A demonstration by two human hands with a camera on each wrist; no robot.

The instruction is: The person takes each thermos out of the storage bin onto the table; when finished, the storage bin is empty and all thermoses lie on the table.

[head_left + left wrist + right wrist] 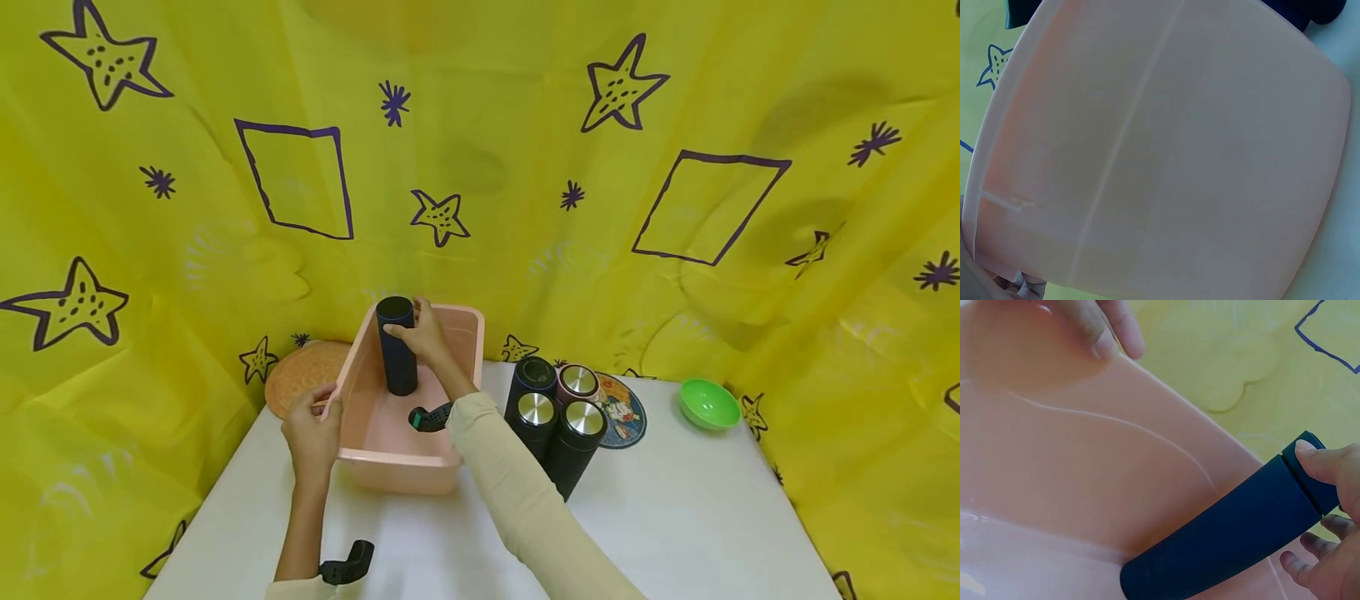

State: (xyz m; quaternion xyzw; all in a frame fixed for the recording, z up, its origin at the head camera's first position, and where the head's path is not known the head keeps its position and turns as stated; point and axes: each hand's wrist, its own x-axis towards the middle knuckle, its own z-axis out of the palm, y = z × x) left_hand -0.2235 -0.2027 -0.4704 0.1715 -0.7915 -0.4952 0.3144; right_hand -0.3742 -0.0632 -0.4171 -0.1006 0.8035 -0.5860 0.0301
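Inside a peach plastic tub (397,477), a dark blue-black flask (398,358) stands roughly upright near the left wall. My right hand (428,335) holds it near the top, the thumb lying across the lid in the right wrist view and the fingers round the far side. On the tub's left rim, my left hand (313,433) grips the edge with fingers inside and thumb outside. The left wrist view is mostly filled by the tub's outer wall (1197,156). Whether the flask's base (1147,578) bears on the tub floor, I cannot tell.
Several dark flasks (573,446) stand grouped right of the tub, most with silver lids. Behind them lies a round patterned mat (626,412). A green bowl (708,404) sits farther right. An orange-brown round mat (303,367) is at left, against the yellow curtain (480,150).
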